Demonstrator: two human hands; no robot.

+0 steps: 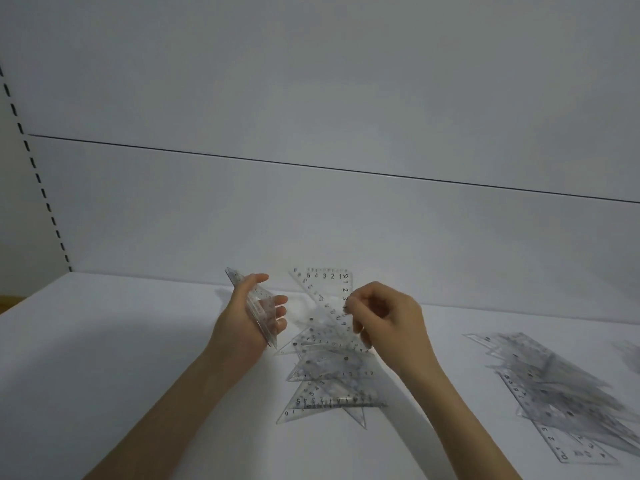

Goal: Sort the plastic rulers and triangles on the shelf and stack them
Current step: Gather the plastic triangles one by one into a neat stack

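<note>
As the left hand point(242, 323) grips clear triangles point(265, 308), the right hand point(389, 317) pinches another triangle point(327, 294).

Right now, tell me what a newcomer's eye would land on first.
At the centre, the left hand grips a bundle of clear triangles on edge while the right hand pinches one raised triangle. A loose heap lies beneath them, and another pile sits far right.
</note>
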